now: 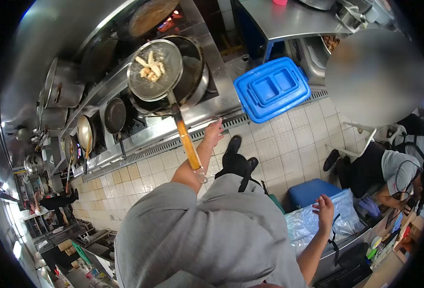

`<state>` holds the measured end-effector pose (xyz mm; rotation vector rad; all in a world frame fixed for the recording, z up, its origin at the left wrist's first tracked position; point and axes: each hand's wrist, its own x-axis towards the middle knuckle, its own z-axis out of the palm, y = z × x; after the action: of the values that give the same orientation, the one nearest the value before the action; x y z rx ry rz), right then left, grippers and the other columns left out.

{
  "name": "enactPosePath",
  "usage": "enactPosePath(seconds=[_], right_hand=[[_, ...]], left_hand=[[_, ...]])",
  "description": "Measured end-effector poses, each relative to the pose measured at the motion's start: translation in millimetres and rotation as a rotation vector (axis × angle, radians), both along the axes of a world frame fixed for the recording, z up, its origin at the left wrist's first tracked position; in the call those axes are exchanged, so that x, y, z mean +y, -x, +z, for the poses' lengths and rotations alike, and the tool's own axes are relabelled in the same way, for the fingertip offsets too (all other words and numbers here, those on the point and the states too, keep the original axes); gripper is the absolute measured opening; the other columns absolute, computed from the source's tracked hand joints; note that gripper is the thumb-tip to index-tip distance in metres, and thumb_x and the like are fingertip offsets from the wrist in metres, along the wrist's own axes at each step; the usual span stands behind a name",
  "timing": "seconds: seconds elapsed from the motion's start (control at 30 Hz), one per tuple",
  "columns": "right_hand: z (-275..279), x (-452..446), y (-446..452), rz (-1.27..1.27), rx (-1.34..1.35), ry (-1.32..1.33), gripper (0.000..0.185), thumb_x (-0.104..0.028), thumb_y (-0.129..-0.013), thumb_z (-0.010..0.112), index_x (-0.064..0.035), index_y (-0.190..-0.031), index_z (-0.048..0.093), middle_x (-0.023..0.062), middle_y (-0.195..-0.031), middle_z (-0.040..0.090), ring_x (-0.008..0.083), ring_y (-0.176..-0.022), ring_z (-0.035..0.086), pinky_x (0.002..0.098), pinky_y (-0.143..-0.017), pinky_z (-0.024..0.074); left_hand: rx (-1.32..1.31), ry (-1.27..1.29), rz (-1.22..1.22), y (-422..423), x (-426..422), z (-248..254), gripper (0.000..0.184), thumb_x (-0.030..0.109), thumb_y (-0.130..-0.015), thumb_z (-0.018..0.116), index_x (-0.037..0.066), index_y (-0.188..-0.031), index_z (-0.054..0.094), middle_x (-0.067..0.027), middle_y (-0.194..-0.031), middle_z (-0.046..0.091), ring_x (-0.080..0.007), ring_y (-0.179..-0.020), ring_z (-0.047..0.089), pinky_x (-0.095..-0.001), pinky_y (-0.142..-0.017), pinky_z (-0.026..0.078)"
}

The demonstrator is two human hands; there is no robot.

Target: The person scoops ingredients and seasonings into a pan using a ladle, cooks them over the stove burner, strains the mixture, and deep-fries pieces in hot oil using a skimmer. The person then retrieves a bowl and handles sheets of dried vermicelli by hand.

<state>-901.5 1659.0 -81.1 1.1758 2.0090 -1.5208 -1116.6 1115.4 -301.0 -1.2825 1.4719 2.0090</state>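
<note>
one strainer (155, 69) is seen above one large wok (203, 79) on the stove (226, 91); whether the wok's rim is touched by it cannot be told. in its mesh several pale food pieces (150, 68) are held in one cluster, too overlapped to be counted exactly. its one wooden handle (187, 144) is stretched out past the stove's front edge and is seen crossing over the left forearm.

two hands of the wearer are shown. the left hand (214, 132) is held out beside the handle, near the stove edge, with its fingers extended and nothing gripped. the right hand (324, 209) is held well apart from the stove, over one sheet of clear plastic (327, 225), with its fingers loosely spread and nothing seen in it.

farther along the stove, one dark frying pan (115, 115) and two more pans (84, 133) are lined up. one broad brown pan (153, 17) is set beyond the wok, with flames showing beside it. one blue lid (272, 90), marked by two recessed rectangles, is placed near one steel table (289, 19). one person (389, 170) is seated at the right, and one more (53, 204) is seen far off at the left.
</note>
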Motion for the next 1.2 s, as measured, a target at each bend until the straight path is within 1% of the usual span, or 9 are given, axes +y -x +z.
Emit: enactPosePath(seconds=[0.13,0.23,0.33,0.4,0.77,0.8,0.87,1.0,1.2], right_hand=[[51,-2,117,0.231,0.360,-0.152,0.019,-0.015,-0.096,0.064,0.0011,-0.107,0.066,0.0026,-0.078,0.063,0.0095,-0.067,0.057,0.0254,-0.059,0.0468],[19,38,208,0.350,0.387,-0.401,0.021,-0.019,-0.095,0.065,0.0007,-0.086,0.067,0.0028,-0.066,0.060,0.0106,-0.056,0.055,0.0272,-0.053,0.0446],[7,30,302,0.512,0.571,-0.544,0.028,-0.017,-0.091,0.061,-0.0010,-0.113,0.069,0.0238,-0.122,0.065,0.0413,-0.113,0.061,0.0451,-0.095,0.0498],[-2,33,342,0.763,0.420,-0.583,0.050,-0.002,-0.083,0.055,-0.0088,-0.132,0.059,0.0214,-0.151,0.041,0.0399,-0.128,0.052,0.0452,-0.109,0.0435],[-132,308,295,0.748,-0.017,-0.428,0.025,-0.022,-0.086,0.060,-0.0018,-0.092,0.074,0.0241,-0.104,0.071,0.0418,-0.098,0.067,0.0497,-0.084,0.0531],[-132,333,278,0.568,-0.017,-0.466,0.027,-0.025,-0.089,0.059,-0.0023,-0.086,0.073,0.0225,-0.098,0.071,0.0382,-0.092,0.068,0.0483,-0.080,0.0539],[-92,379,275,0.077,-0.066,-0.313,0.028,-0.026,-0.092,0.059,-0.0024,-0.082,0.071,0.0169,-0.085,0.070,0.0289,-0.076,0.068,0.0429,-0.068,0.0532],[-102,464,305,-0.601,0.156,-0.078,0.013,-0.011,-0.091,0.059,-0.0022,-0.095,0.068,0.0076,-0.074,0.064,0.0153,-0.062,0.062,0.0317,-0.056,0.0493],[-127,682,496,-0.318,0.420,-0.408,0.019,0.000,-0.088,0.052,-0.0013,-0.099,0.067,0.0072,-0.071,0.064,0.0168,-0.065,0.064,0.0322,-0.059,0.0508]], left_hand=[[0.000,0.137,-0.229,-67,32,8,0.054,0.030,-0.094,0.068,0.015,-0.142,0.049,-0.0096,-0.132,0.060,-0.0235,-0.105,0.062,-0.0438,-0.087,0.054],[-0.319,0.590,-1.475,-156,26,-34,0.052,0.046,-0.100,0.046,0.003,-0.120,0.066,-0.0216,-0.119,0.065,-0.0293,-0.115,0.061,-0.0412,-0.099,0.047],[-0.270,0.499,-1.602,-268,-38,-129,0.044,0.039,-0.099,0.047,0.004,-0.114,0.070,-0.0193,-0.120,0.068,-0.0360,-0.109,0.064,-0.0479,-0.094,0.050],[-0.301,0.451,-1.717,-208,-6,-111,0.043,0.038,-0.098,0.049,0.004,-0.115,0.070,-0.0190,-0.121,0.068,-0.0352,-0.110,0.064,-0.0469,-0.094,0.050],[0.819,0.470,-2.913,318,392,-12,0.038,0.030,-0.093,0.059,0.002,-0.118,0.068,-0.0164,-0.119,0.069,-0.0299,-0.109,0.066,-0.0407,-0.093,0.053],[1.138,0.456,-2.949,360,448,-3,0.035,0.028,-0.094,0.061,0.001,-0.116,0.068,-0.0156,-0.115,0.071,-0.0284,-0.105,0.068,-0.0392,-0.091,0.054],[0.261,0.381,-2.187,405,575,105,0.020,0.020,-0.094,0.064,0.006,-0.106,0.073,-0.0134,-0.101,0.074,-0.0254,-0.095,0.070,-0.0368,-0.084,0.054],[0.623,0.297,-2.104,506,776,113,0.021,0.020,-0.092,0.067,0.004,-0.103,0.072,-0.0128,-0.089,0.074,-0.0249,-0.084,0.069,-0.0363,-0.080,0.054],[0.805,0.393,-2.008,623,1003,150,0.031,0.031,-0.086,0.077,0.002,-0.079,0.068,-0.0128,-0.078,0.070,-0.0241,-0.072,0.064,-0.0374,-0.071,0.052]])
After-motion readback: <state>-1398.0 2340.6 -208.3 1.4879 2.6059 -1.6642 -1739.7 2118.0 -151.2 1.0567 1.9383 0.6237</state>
